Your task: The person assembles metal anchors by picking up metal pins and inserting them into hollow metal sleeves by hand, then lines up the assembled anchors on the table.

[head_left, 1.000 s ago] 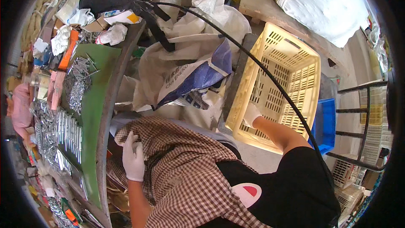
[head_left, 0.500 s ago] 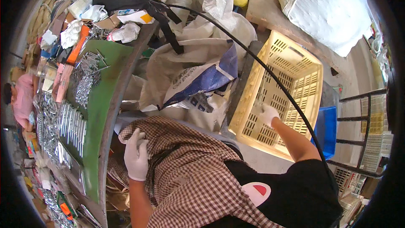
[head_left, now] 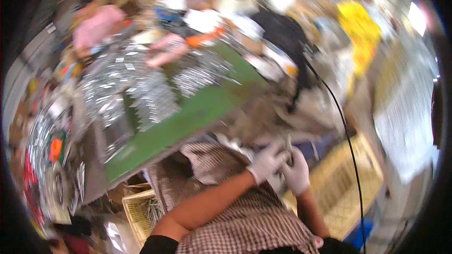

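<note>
Both hands wear white gloves and meet in front of me, just off the near edge of the workbench (head_left: 188,121) with its green top. My left hand (head_left: 267,162) is closed, its fingers pressed toward the right. My right hand (head_left: 297,170) is closed too, right beside it. Something small seems to be pinched between them, but blur hides what it is. Shiny metal rods (head_left: 153,98) lie in a row on the green surface. A loose heap of thin metal pieces (head_left: 200,73) lies farther right on it.
A yellow slotted crate (head_left: 348,183) stands at my right, and a smaller yellow basket (head_left: 139,214) holding metal pieces is under the bench. A black cable (head_left: 351,148) hangs down the right side. At far left is a person in pink (head_left: 99,26).
My view has swung left toward the bench. My right hand has come out of the yellow crate, and my left hand has moved from beside the bench to meet it.
</note>
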`<state>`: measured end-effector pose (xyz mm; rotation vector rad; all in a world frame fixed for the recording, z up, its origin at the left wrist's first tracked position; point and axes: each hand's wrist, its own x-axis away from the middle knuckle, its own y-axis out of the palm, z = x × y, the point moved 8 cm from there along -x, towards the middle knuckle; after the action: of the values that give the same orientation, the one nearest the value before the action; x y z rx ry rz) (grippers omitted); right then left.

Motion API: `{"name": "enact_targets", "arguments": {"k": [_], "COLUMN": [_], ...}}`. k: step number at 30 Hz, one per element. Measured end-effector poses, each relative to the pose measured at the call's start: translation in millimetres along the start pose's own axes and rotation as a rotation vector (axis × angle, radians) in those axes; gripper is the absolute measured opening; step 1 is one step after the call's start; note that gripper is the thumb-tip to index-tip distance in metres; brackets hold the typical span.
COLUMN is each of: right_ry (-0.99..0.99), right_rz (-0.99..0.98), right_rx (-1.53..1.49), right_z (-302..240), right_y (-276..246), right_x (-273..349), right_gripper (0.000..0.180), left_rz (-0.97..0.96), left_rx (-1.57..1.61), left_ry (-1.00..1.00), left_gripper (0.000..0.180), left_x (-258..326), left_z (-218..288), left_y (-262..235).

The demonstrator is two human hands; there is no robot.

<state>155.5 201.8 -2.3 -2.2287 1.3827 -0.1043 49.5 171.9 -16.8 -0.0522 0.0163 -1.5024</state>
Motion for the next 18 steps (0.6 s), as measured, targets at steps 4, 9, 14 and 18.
{"name": "enact_targets", "arguments": {"k": [4, 9, 14, 18], "right_ry": [0.038, -0.195, -0.143, -0.018], "right_rz": [-0.202, -0.285, -0.391, -0.448], "right_rx": [-0.223, 0.118, 0.067, -0.001], "right_z": [12.4, 19.1, 4.9, 13.1], "right_y": [25.2, 18.0, 10.4, 6.3], "right_x": [-7.8, -17.2, -32.1, -33.1], "right_gripper": [0.032, 0.029, 0.028, 0.026], "left_rz": [0.217, 0.158, 0.067, 0.067], "left_rx": [-0.066, 0.041, -0.695, -0.936], "left_ry": [0.233, -0.053, 0.132, 0.280], "left_gripper": [0.043, 0.037, 0.032, 0.027], "left_x": [-9.5, 6.0, 12.1, 6.1], "left_z": [-40.8, -29.2, 11.0, 30.7], "left_y": [-15.9, -30.0, -39.8, -29.8]}}
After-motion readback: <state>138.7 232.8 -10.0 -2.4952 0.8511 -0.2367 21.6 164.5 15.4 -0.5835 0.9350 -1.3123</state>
